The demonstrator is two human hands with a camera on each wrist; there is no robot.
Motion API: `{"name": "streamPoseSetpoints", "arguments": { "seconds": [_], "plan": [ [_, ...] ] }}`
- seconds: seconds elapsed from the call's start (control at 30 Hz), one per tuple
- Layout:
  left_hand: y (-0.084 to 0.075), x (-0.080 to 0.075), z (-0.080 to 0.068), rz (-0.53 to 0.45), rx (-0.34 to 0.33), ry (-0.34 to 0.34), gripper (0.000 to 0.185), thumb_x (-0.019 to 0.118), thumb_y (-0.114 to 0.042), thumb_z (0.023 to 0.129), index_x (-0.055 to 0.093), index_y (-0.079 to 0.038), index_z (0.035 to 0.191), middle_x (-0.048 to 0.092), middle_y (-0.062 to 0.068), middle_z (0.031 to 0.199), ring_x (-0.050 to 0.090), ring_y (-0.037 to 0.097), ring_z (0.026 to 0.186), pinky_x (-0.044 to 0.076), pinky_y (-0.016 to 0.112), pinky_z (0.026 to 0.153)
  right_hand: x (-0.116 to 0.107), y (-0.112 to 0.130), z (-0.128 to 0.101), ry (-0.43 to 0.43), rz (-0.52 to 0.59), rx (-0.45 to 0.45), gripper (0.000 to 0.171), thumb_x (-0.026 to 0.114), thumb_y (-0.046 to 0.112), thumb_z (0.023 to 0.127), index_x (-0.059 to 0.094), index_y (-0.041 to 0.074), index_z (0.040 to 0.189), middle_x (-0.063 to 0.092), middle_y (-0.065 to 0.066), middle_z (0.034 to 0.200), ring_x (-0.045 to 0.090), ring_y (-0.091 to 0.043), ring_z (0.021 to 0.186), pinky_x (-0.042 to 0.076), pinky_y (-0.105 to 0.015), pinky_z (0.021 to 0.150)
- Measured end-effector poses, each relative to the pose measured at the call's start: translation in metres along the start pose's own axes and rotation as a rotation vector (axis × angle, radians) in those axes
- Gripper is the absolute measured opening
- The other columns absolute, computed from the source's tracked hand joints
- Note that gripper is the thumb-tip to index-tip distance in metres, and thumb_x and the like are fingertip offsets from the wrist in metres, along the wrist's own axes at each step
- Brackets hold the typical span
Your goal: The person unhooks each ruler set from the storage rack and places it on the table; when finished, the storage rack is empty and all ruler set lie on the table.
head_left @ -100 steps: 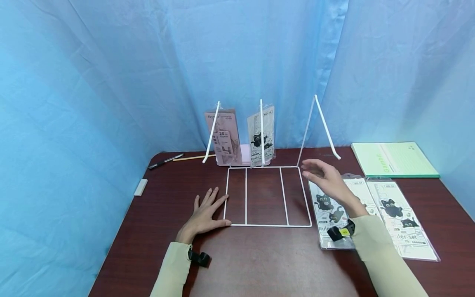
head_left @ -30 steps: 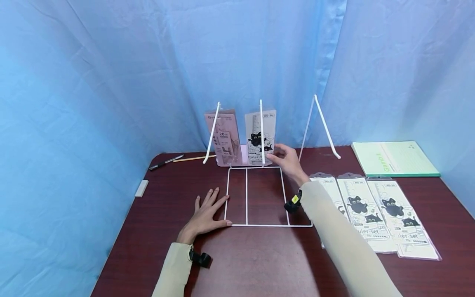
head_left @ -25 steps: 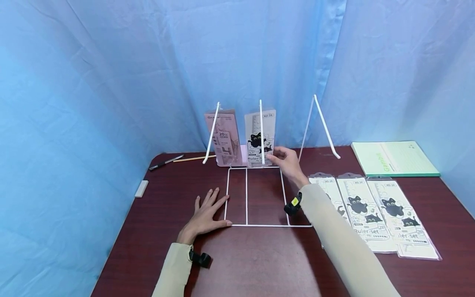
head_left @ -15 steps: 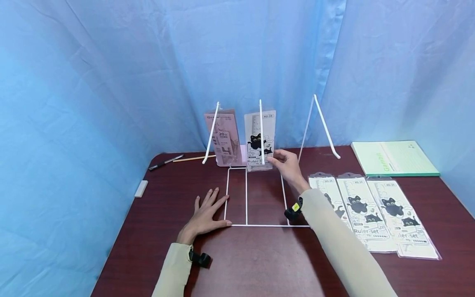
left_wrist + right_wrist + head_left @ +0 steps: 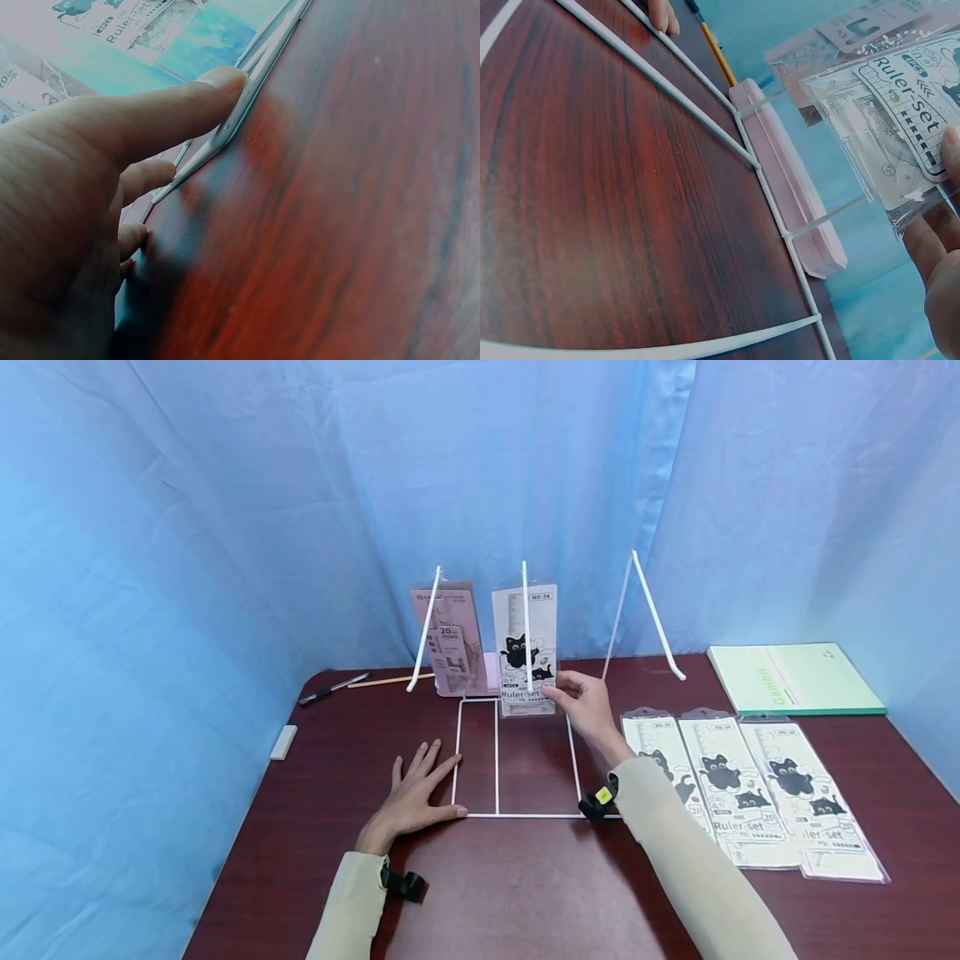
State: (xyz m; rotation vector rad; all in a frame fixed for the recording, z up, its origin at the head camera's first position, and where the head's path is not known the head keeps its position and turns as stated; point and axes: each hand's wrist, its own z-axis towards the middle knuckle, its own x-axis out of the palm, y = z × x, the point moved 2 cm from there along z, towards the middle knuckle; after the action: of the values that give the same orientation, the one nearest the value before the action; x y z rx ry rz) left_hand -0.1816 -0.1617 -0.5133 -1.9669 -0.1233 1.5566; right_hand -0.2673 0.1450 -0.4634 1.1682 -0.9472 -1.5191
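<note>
The dark wooden surface (image 5: 525, 893) spread under both hands. On it sat the white wire rack (image 5: 525, 760), its base frame pinned by the left hand (image 5: 416, 793), fingers straight and flat, thumb against the wire. The right hand (image 5: 588, 706) pinched the lower edge of a cat-print ruler set packet (image 5: 525, 647), standing upright against the rack's middle prong. To seat it well, I judged, the packet's foot should be kept square to the wire and the frame steadied.

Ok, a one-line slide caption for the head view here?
Right hand pinches a cat ruler-set pack upright in the white wire rack; left hand rests flat beside it.
</note>
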Motion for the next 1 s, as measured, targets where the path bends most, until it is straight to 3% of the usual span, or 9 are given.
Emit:
{"name": "streamPoseSetpoints", "arguments": {
  "seconds": [0.23, 0.4, 0.7, 0.87, 1.0],
  "plan": [
    [0.000, 0.000, -0.001, 0.000, 0.001, 0.006, 0.091, 0.074, -0.057, 0.082, 0.034, -0.027, 0.158, 0.011, 0.012, 0.170, 0.002, 0.035, 0.159, -0.005, 0.071, 0.119, -0.003, 0.033, -0.018, -0.011, -0.033, -0.062, 0.018, 0.073, -0.002, 0.087, 0.071, -0.016, 0.098, 0.071, -0.034, 0.086, 0.056, 0.003, 0.059, 0.045, -0.012, 0.057],
    [0.000, -0.001, 0.000, 0.004, 0.010, 0.000, 0.090, 0.075, -0.056, 0.082, 0.035, -0.026, 0.157, 0.012, 0.013, 0.170, 0.003, 0.035, 0.159, -0.004, 0.071, 0.119, -0.004, 0.038, -0.023, -0.015, -0.040, -0.055, 0.016, 0.073, -0.002, 0.087, 0.071, -0.015, 0.096, 0.072, -0.031, 0.084, 0.058, 0.000, 0.058, 0.046, -0.013, 0.058],
    [-0.001, -0.001, 0.000, 0.004, 0.017, -0.007, 0.088, 0.075, -0.056, 0.082, 0.038, -0.026, 0.156, 0.014, 0.015, 0.170, 0.004, 0.037, 0.159, -0.002, 0.073, 0.119, -0.005, 0.039, -0.031, 0.001, -0.040, -0.033, 0.017, 0.073, 0.002, 0.089, 0.072, -0.013, 0.096, 0.069, -0.034, 0.084, 0.052, 0.005, 0.058, 0.045, -0.016, 0.056],
    [-0.001, -0.001, 0.000, 0.005, 0.018, -0.009, 0.088, 0.075, -0.056, 0.082, 0.038, -0.025, 0.156, 0.014, 0.015, 0.170, 0.005, 0.037, 0.159, -0.002, 0.073, 0.119, -0.005, 0.040, -0.034, -0.012, -0.049, -0.025, 0.015, 0.073, 0.002, 0.088, 0.072, -0.012, 0.094, 0.070, -0.033, 0.083, 0.057, -0.006, 0.059, 0.045, -0.015, 0.056],
    [-0.001, -0.001, 0.001, 0.000, 0.020, -0.012, 0.089, 0.076, -0.055, 0.081, 0.038, -0.025, 0.156, 0.015, 0.016, 0.169, 0.006, 0.038, 0.159, -0.002, 0.073, 0.119, -0.004, 0.025, -0.031, -0.023, -0.048, -0.021, 0.015, 0.073, 0.001, 0.088, 0.073, -0.012, 0.096, 0.071, -0.032, 0.084, 0.060, -0.018, 0.060, 0.045, -0.015, 0.056]
  ]
}}
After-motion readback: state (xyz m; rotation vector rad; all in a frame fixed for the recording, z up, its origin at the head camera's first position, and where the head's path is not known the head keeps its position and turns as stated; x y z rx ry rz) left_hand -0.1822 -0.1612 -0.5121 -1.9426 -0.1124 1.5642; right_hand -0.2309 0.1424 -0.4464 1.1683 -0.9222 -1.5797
